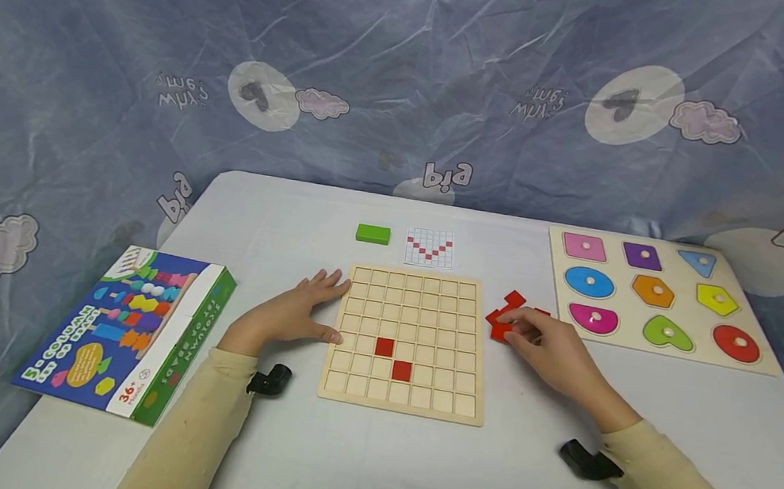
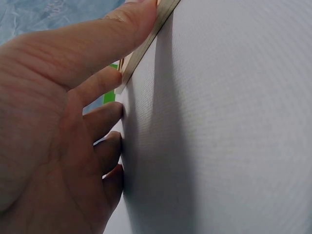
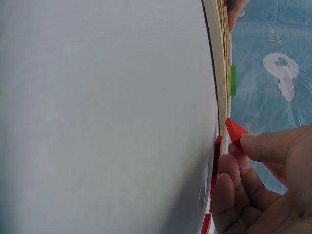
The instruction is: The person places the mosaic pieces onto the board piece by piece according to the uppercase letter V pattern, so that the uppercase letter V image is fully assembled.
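A square wooden grid board (image 1: 424,355) lies on the table, with one red square tile (image 1: 384,347) and another red tile (image 1: 402,371) set diagonally in its cells. My left hand (image 1: 293,310) rests at the board's left edge, fingers spread, thumb and index fingertip touching the rim. To the right of the board, my right hand (image 1: 558,356) pinches a small red tile (image 3: 235,132) between thumb and fingertip. Loose red tiles (image 1: 515,299) lie beneath and around those fingers, partly hidden by them.
Behind the board are a green block (image 1: 373,234) and a small card (image 1: 431,238) printed with a red V on a grid. A shape puzzle board (image 1: 613,323) with colourful knobbed pieces lies at the back right. A toy box (image 1: 160,332) is on the left.
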Demonstrator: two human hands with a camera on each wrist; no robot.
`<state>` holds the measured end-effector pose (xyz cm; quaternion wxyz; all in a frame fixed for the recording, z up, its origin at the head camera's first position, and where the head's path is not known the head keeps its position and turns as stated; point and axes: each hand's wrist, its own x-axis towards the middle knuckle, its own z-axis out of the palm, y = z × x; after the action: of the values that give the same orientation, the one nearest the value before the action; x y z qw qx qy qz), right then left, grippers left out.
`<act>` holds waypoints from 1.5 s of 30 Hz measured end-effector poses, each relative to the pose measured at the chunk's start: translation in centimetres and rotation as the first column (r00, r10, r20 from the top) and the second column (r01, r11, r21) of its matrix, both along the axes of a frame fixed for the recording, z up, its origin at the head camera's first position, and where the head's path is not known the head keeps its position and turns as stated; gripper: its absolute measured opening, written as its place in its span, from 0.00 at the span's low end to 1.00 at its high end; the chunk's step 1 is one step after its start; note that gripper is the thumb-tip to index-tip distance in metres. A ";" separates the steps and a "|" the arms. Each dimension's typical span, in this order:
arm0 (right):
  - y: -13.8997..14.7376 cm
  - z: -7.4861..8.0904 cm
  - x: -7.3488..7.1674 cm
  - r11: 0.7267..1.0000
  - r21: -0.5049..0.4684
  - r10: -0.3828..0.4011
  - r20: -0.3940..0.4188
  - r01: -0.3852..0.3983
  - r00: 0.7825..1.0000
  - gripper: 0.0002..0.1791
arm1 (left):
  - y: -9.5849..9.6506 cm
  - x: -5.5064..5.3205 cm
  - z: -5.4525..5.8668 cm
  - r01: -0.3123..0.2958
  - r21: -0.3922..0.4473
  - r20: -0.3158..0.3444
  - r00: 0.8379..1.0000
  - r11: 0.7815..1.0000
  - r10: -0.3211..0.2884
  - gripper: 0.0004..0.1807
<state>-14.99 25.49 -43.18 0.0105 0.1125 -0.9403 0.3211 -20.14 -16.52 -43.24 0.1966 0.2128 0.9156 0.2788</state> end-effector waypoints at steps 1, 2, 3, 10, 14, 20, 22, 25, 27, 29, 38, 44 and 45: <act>-0.1 0.0 0.0 1.000 -0.004 -0.001 0.004 0.001 1.000 0.14 | 0.0 0.0 0.0 0.002 -0.001 -0.003 1.000 1.000 -0.002 0.56; -0.3 0.0 -0.1 1.000 -0.009 0.001 0.006 -0.001 1.000 0.14 | 0.0 0.0 0.0 0.000 -0.002 -0.002 1.000 1.000 0.000 0.56; -0.4 0.0 -0.1 1.000 -0.014 0.004 0.008 -0.004 1.000 0.13 | 0.0 0.0 0.0 0.000 -0.003 -0.001 1.000 1.000 0.000 0.56; -1.4 0.2 -0.4 0.999 -0.040 0.018 0.029 -0.017 0.999 0.12 | 0.0 0.0 0.0 0.005 -0.001 -0.005 1.000 1.000 -0.005 0.56; -2.0 0.2 -0.5 0.998 -0.050 0.029 0.032 -0.028 0.999 0.13 | 0.0 0.0 -0.1 0.003 -0.001 -0.004 1.000 1.000 -0.003 0.56; -2.9 0.2 -0.6 0.997 -0.069 0.040 0.037 -0.038 0.998 0.12 | 0.1 0.0 -0.1 -0.001 -0.008 -0.006 1.000 1.000 0.001 0.56; -3.2 0.3 -0.7 0.996 -0.074 0.045 0.037 -0.043 0.998 0.11 | 0.1 0.0 -0.1 -0.005 -0.009 -0.003 1.000 1.000 0.005 0.56; -3.7 0.4 -0.8 0.996 -0.073 0.056 0.037 -0.053 0.998 0.11 | 0.1 0.0 -0.1 -0.006 -0.008 -0.005 1.000 1.000 0.006 0.56; -4.2 0.5 -0.8 0.996 -0.069 0.062 0.035 -0.060 0.997 0.11 | 0.1 0.0 -0.1 -0.008 -0.009 -0.004 1.000 1.000 0.008 0.56; -4.6 0.6 -0.9 0.995 -0.069 0.071 0.032 -0.069 0.997 0.11 | 0.1 0.0 -0.2 -0.008 -0.011 -0.007 1.000 1.000 0.008 0.56; -6.3 1.1 -1.3 0.986 -0.114 0.123 0.047 -0.117 0.991 0.11 | 0.0 -0.2 -0.5 -0.005 -0.004 -0.009 1.000 1.000 0.005 0.56; -7.5 1.2 -1.4 0.984 -0.120 0.141 0.060 -0.133 0.988 0.11 | 0.0 -0.2 -0.5 -0.007 -0.006 -0.011 1.000 1.000 0.007 0.57; -7.7 1.2 -1.4 0.984 -0.121 0.143 0.065 -0.134 0.988 0.11 | 0.0 -0.1 -0.5 -0.008 -0.008 -0.011 1.000 1.000 0.008 0.57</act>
<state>-16.39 17.76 -42.03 -0.0399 0.1648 -0.9097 0.3791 -20.29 -16.53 -43.74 0.1915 0.2098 0.9185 0.2749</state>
